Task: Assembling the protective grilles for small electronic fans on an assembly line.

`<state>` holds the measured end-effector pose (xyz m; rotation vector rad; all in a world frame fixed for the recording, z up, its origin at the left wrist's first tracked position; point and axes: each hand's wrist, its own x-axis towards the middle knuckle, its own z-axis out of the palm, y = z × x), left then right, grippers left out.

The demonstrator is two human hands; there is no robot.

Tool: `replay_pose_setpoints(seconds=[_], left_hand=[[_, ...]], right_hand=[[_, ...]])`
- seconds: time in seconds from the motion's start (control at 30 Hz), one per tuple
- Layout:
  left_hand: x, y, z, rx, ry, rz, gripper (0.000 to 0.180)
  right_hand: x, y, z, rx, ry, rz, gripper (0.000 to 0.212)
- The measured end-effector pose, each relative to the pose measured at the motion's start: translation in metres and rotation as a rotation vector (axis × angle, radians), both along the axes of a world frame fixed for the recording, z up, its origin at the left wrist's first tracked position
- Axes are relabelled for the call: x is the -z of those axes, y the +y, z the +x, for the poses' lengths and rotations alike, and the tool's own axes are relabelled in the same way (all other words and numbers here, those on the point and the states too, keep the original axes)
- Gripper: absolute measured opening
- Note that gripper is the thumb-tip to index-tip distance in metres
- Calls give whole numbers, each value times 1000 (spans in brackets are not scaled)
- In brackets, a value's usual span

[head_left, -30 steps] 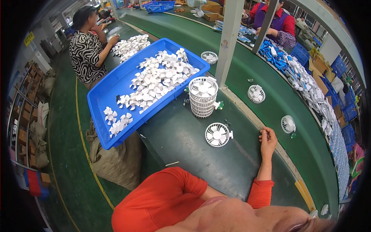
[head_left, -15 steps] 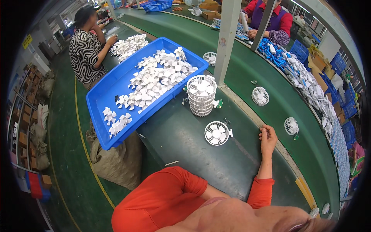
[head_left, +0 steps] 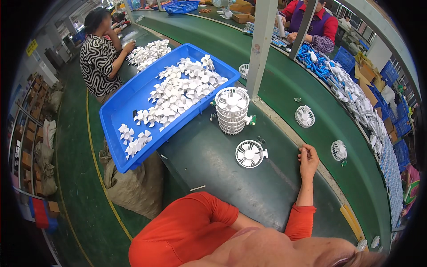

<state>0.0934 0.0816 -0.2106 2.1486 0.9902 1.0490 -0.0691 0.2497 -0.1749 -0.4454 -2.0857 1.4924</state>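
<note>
My right hand [head_left: 308, 158] rests at the table's edge beside the conveyor, fingers loosely curled together, and nothing shows in them. Only the red-sleeved upper part and a bit of forearm of my left arm [head_left: 200, 213] are visible; the left hand is hidden behind my chin. Nearest to my right hand, a round white fan housing [head_left: 249, 153] lies on the table with a white fan blade inside and a small green circuit board beside it. Farther off stands a stack of white fan housings [head_left: 231, 111], with a blade in the top one and a green board at its side.
A blue tray [head_left: 116, 149] of white fan blades tilts over the table's left edge, above a tan sack [head_left: 138, 187]. The green conveyor [head_left: 320, 149] carries fan housings [head_left: 304, 116]. Blue and white handle parts [head_left: 347, 93] pile beyond it. Two co-workers sit at the far left and far right.
Housings and a small board on the conveyor have shifted nearer and to the right. My right hand, the tray and the stack stay put. The far-right co-worker's hands have moved slightly.
</note>
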Motion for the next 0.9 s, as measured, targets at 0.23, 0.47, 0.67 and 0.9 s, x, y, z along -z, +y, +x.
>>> replay_pose_setpoints(seconds=[0.23, 0.47, 0.67, 0.9], left_hand=[[-7, -4, -2, 58, -126, -43, 31], [-22, -2, -21, 55, 13, -145, 18], [-34, 8, -21, 69, -33, -121, 18], [-27, -4, -25, 116, -187, -142, 16]], right_hand=[[6, 9, 10, 70, -19, 9, 12], [-2, 6, -4, -44, -18, -79, 17], [-37, 58, 18, 306, 118, 394, 27], [-14, 161, 31, 616, -315, 985, 64]])
